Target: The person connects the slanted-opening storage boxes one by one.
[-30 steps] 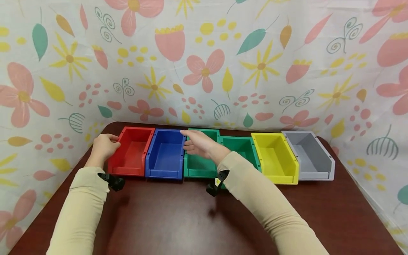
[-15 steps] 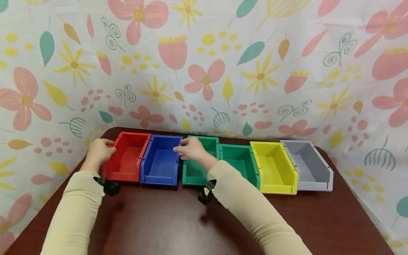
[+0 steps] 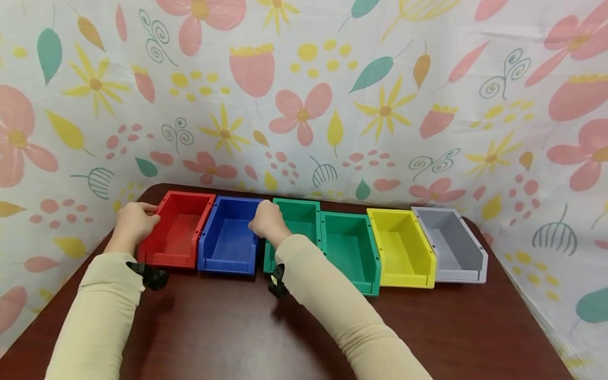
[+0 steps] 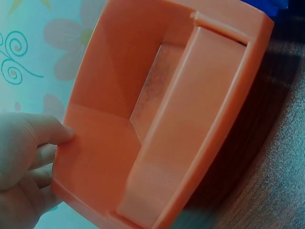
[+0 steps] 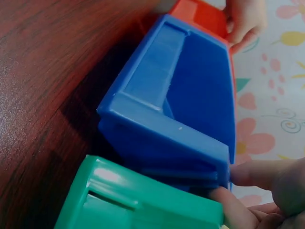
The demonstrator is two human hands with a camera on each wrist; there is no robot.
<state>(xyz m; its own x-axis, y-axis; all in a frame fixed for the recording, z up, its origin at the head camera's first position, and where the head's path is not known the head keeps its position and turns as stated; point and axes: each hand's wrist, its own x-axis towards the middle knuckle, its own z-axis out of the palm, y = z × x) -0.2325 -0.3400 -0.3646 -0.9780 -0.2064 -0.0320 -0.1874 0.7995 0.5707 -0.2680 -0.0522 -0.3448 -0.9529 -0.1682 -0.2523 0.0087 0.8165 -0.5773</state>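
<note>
The left hand (image 3: 135,221) is pinching the outer side edge of the red bin (image 3: 178,232), which is sitting just to that hand's right. The right hand (image 3: 268,219) is pinching the far corner of the blue bin (image 3: 233,237), which is lying just to its left. A green bin (image 3: 304,221) is standing partly behind the right hand; farther right of it, another green bin (image 3: 351,248), a yellow bin (image 3: 401,248) and a gray bin (image 3: 448,245) are resting on the table (image 3: 214,316).

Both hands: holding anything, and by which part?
Left hand: the red bin, by its left rim. Right hand: the blue bin, by its right rim.
</note>
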